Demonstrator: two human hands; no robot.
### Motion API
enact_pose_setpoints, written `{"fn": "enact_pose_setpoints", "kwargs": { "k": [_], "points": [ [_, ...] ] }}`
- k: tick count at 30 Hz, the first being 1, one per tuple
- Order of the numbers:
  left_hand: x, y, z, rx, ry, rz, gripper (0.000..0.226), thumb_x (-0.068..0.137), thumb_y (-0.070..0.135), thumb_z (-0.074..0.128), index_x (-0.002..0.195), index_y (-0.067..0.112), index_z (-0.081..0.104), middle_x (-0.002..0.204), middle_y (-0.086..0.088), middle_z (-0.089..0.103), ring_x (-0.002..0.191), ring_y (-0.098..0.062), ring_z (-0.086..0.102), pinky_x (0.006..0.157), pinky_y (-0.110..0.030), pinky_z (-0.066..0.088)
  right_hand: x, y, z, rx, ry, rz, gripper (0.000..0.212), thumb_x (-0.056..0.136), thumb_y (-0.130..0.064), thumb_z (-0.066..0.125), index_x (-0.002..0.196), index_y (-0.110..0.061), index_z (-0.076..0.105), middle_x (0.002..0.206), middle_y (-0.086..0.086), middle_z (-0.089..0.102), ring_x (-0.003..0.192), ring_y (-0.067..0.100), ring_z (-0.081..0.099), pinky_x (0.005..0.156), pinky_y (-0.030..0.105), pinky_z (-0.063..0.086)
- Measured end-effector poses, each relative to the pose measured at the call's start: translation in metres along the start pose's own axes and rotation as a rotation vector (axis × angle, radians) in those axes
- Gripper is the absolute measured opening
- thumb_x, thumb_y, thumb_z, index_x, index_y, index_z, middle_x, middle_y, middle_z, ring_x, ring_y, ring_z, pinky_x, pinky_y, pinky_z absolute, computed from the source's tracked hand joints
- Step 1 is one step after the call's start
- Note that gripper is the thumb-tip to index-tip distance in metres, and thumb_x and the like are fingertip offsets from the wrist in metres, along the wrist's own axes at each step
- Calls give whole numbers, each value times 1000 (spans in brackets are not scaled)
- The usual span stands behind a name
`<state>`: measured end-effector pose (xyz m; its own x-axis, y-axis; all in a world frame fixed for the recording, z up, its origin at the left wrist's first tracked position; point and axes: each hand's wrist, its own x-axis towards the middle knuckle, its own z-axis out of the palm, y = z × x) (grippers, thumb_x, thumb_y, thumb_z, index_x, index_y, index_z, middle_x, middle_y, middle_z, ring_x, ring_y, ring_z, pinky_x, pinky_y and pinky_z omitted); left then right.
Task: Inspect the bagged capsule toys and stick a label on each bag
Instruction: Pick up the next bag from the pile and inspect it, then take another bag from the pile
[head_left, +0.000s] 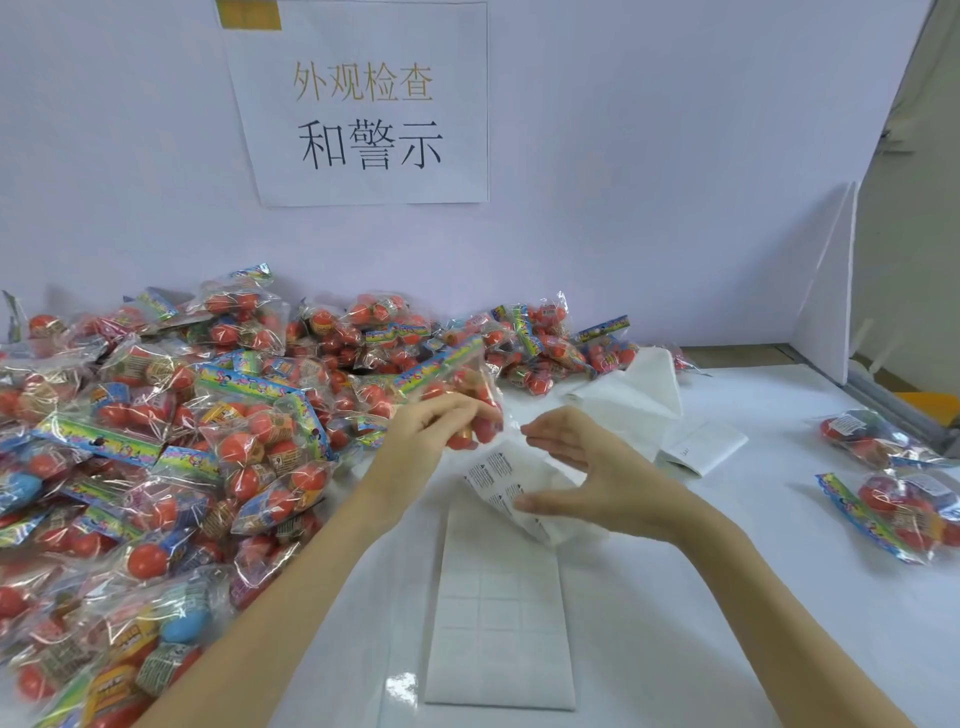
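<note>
The label sheet (501, 603) lies flat on the white table (701, 597), and everything else sits around it. Just beyond its far end, the left hand (436, 421) grips a bag (457, 384) of red capsules, fingers curled round the lower part so the bag is lifted off the table with its coloured header strip tilted up and away. Beside it, over the sheet's far right corner, the right hand (582, 467) hovers with relaxed, slightly spread fingers; its fingertips (530, 428) reach toward the bag's clear edge, and whether they pinch a label cannot be told through the blur. Under that hand the sheet's upper part curls up, showing small printed warning labels (491, 470). Left of the sheet, a big pile (156, 441) of the same bags covers the table out to the frame's edge and runs along the back wall. Beyond the sheet and to its right lie crumpled white backing paper (644, 389) and another folded label strip (701, 447). Far to the sheet's right, near the table's edge, two bags (893, 467) lie apart from the pile. On the wall behind, above the pile, hangs a paper sign (363, 104) with large Chinese characters.
</note>
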<state>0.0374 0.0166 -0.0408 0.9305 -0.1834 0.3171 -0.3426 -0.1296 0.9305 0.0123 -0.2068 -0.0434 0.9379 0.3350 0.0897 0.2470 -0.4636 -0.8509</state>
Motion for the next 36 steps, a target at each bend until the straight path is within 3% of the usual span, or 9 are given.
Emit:
{"fn": "enact_pose_setpoints", "kwargs": {
  "k": [3,6,9,12,15,20,26,31,36],
  "points": [
    [-4,-2,4,165,-131,56,15,99,22,69,100,14,82,106,-2,75,91,-12,63,78,-18,48,2,3,-7,-76,133,-62,44,75,-28,93,107,-23,65,126,-14,68,116,-6,63,106,20,48],
    [-5,-9,7,258,-167,79,3,91,23,79,92,19,79,92,20,68,87,-1,57,75,-13,42,2,3,-10,-142,234,-126,20,82,-24,88,95,-23,73,111,-14,75,105,-3,68,98,27,53],
    [-2,-13,4,236,-61,20,14,92,30,78,87,17,76,93,4,68,97,-17,61,79,-20,47,4,0,-8,-150,325,-185,5,89,-22,81,93,-21,78,99,-12,77,98,5,70,94,35,56],
    [0,-14,2,223,27,39,33,95,36,71,79,7,70,82,-13,65,87,-29,60,99,-44,44,4,-4,-5,-120,329,-193,17,95,-37,71,96,-23,80,99,-12,75,100,8,69,94,36,55],
    [1,-15,1,199,67,56,38,97,35,70,73,5,64,71,-11,60,69,-22,55,101,-54,41,1,-7,-2,-122,309,-230,36,99,-53,59,104,-24,80,105,-14,73,105,7,66,94,28,52],
    [2,-16,1,213,95,48,40,98,39,67,73,9,60,65,12,56,82,-17,53,112,-72,32,3,-5,2,-114,334,-260,17,93,-29,79,109,-27,75,106,-20,73,107,4,66,92,16,49],
    [2,-21,-1,199,-80,17,25,86,48,78,106,34,75,106,8,72,111,-24,62,92,-36,53,6,4,5,-158,363,-239,11,92,-20,79,95,-29,74,96,-26,72,95,-2,68,83,6,46],
    [5,-22,-5,184,-61,-18,21,76,45,88,79,34,70,86,9,72,83,-4,65,68,-17,49,6,4,4,-152,359,-227,10,94,-19,77,93,-29,77,93,-21,74,95,3,69,85,14,50],
    [5,-21,-8,96,-48,-42,40,75,45,87,70,11,65,76,-14,65,72,-12,60,65,-24,46,8,5,1,-136,348,-232,10,95,-15,74,91,-22,79,93,-9,72,90,11,68,87,27,54]
  ]
}}
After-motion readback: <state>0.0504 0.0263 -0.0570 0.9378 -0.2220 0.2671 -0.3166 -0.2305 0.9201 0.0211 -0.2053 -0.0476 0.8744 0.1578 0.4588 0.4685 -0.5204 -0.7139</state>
